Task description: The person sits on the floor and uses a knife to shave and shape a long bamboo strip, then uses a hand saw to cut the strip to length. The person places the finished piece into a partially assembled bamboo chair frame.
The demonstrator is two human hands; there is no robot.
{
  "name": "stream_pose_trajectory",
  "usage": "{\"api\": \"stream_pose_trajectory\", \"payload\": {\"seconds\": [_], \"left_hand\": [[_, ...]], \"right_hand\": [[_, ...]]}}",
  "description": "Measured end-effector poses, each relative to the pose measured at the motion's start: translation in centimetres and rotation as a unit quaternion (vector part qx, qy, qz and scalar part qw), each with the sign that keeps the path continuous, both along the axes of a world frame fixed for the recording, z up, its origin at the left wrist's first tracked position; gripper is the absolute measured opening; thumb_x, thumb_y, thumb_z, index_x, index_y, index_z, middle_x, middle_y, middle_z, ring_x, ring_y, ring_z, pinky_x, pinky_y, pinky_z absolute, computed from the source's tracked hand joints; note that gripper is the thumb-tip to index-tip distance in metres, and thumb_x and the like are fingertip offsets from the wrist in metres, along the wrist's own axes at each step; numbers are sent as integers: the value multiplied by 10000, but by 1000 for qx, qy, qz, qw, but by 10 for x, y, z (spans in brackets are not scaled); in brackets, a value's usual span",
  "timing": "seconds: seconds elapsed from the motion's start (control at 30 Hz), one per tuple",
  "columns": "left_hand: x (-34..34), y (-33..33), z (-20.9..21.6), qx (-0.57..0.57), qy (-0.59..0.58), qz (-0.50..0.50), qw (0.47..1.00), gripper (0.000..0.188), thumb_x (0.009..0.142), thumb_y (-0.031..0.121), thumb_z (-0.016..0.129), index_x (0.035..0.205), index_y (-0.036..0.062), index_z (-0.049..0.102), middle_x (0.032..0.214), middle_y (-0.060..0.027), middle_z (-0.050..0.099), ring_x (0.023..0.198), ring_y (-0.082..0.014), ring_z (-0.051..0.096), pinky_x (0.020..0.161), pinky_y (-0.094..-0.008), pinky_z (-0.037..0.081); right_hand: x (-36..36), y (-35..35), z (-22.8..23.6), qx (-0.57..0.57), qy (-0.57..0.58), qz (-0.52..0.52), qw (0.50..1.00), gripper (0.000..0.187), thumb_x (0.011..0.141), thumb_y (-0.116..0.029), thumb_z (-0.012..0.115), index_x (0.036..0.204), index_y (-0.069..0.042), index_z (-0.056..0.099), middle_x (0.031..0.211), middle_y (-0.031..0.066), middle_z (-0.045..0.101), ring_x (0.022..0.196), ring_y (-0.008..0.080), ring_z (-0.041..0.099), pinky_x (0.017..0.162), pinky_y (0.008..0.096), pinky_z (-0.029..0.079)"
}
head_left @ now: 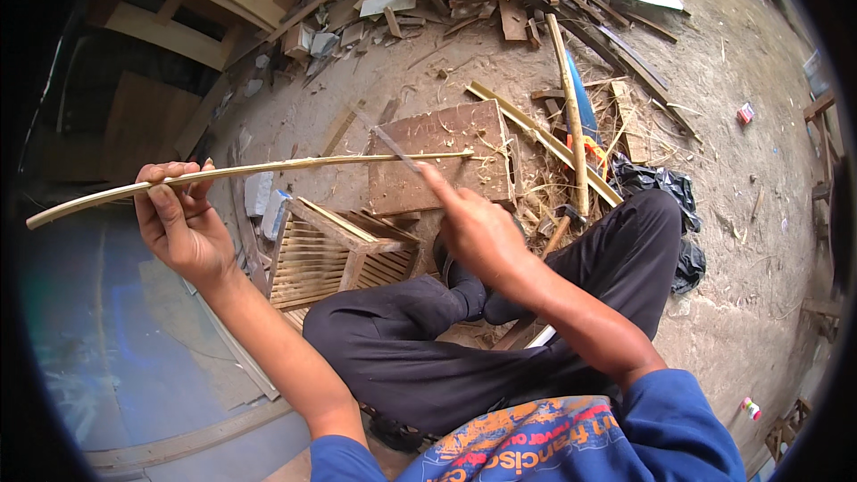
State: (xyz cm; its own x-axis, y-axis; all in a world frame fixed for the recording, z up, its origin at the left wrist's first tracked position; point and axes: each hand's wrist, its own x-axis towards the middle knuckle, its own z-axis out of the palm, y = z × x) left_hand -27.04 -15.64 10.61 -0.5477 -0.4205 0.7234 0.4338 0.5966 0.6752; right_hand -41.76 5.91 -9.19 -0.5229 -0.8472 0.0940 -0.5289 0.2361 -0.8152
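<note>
My left hand (183, 219) pinches a long, thin bamboo strip (295, 163) close to its left end. The strip runs level to the right, and its far end lies over a brown wooden block (437, 129). My right hand (478, 228) is closed, its index finger stretched forward along a knife (393, 145). The grey blade slants up and left from that fingertip and crosses the strip; whether it touches is hard to tell. The knife's handle is hidden in my palm. Pale shavings (486, 161) lie on the block's right side.
A slatted bamboo frame (312, 259) stands left of my legs. Right of the block lie a bamboo pole (571, 116), a split bamboo length (536, 134), a hammer (562, 223) and a black plastic bag (661, 183). Scrap wood (509, 18) is heaped at the back.
</note>
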Motion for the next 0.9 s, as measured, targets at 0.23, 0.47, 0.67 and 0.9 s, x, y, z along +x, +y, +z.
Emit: {"api": "stream_pose_trajectory", "payload": {"seconds": [0.23, 0.47, 0.67, 0.9], "left_hand": [[-15, 0, -1, 46, 20, -78, 996, 171, 1048, 191, 535, 1131, 45, 564, 1030, -56, 541, 1018, -182, 564, 995, -388, 510], [-52, 24, -8, 167, 150, -124, 967, 207, 1045, 314, 527, 1017, 112, 492, 889, -18, 430, 842, -180, 413, 801, -357, 359], [-64, 42, -11, 183, 135, -95, 969, 346, 1054, 471, 464, 930, 148, 469, 840, -4, 405, 783, -164, 382, 748, -328, 334], [-53, 46, 0, 166, 130, -54, 976, 353, 1053, 432, 485, 873, 128, 464, 818, -6, 385, 779, -170, 380, 738, -334, 340]], "right_hand": [[-28, 30, -142, 82, -31, -69, 994, 720, 857, -61, 566, 1539, -152, 355, 869, 300, 657, 832, 484, 655, 756, 564, 502], [-11, 11, -40, -41, -40, -41, 998, 755, 840, -5, 562, 1548, -155, 346, 826, 259, 632, 783, 443, 636, 728, 528, 499], [22, 10, 78, -125, 4, 51, 991, 809, 854, -13, 587, 1579, -208, 284, 873, 170, 581, 730, 409, 638, 652, 520, 530], [27, 12, 38, -94, -7, 7, 996, 788, 870, -30, 578, 1578, -220, 287, 856, 176, 581, 724, 415, 640, 634, 527, 531]]}}
